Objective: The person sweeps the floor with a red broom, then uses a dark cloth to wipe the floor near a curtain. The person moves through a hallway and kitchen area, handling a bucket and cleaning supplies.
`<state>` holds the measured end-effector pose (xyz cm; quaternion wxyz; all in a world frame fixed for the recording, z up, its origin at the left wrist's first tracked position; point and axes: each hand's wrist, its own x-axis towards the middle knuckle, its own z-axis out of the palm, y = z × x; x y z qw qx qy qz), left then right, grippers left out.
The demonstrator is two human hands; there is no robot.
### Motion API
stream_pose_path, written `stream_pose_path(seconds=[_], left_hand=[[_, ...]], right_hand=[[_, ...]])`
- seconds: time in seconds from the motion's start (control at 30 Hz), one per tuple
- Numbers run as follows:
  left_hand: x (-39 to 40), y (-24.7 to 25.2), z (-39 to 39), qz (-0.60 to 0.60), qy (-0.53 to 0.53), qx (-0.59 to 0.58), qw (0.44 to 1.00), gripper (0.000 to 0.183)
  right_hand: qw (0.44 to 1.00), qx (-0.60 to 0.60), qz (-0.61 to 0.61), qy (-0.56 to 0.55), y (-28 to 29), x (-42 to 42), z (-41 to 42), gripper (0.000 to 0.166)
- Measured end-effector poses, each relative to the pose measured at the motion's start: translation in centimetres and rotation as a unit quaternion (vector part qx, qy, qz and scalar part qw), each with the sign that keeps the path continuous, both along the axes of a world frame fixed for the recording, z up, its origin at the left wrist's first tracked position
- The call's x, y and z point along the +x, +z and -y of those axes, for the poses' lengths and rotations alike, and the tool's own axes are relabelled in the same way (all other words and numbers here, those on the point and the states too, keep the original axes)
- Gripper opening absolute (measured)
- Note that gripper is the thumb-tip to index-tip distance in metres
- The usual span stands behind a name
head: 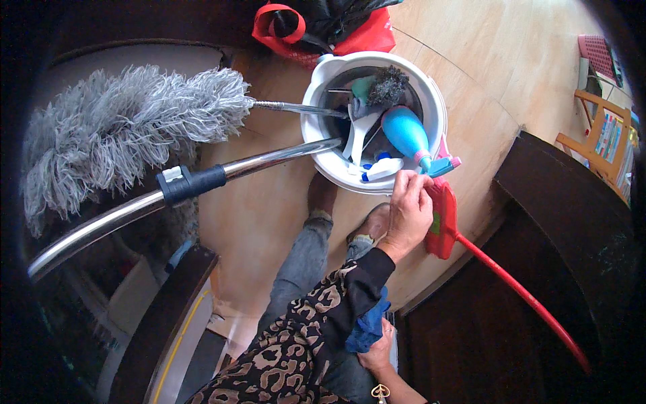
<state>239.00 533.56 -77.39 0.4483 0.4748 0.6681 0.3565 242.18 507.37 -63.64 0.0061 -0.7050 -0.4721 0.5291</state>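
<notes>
My left hand has its fingers closed at the teal trigger head of a blue spray bottle. The bottle leans inside the rim of a round white bucket. Below, my right hand grips a bunched blue cloth, partly covered by my left sleeve. Inside the bucket lie a white-handled brush, a dark scouring pad, a green sponge and a small white bottle with a blue cap. My left fingers hide part of the trigger.
A grey fluffy duster and a metal telescopic pole stick out leftward from the bucket. A red long-handled cleaning tool stands against its right side. Behind is a red bag. Dark wooden furniture borders the right.
</notes>
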Motion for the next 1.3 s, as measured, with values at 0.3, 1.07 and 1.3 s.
stream_pose_path(seconds=[0.3,1.07,1.3], left_hand=[[0.1,3.2,-0.1,-0.013,-0.034,0.039,0.999,0.02],[-10.4,4.3,0.6,0.009,0.181,-0.029,0.983,0.03],[-12.6,4.6,0.4,-0.189,0.087,-0.026,0.978,0.028]], right_hand=[[1.0,0.007,-0.013,0.019,0.0,0.4,-0.5,0.042],[0.999,0.005,-0.024,-0.036,-0.6,0.6,1.0,0.056],[0.999,0.004,-0.034,-0.036,-0.1,0.7,0.4,0.051]])
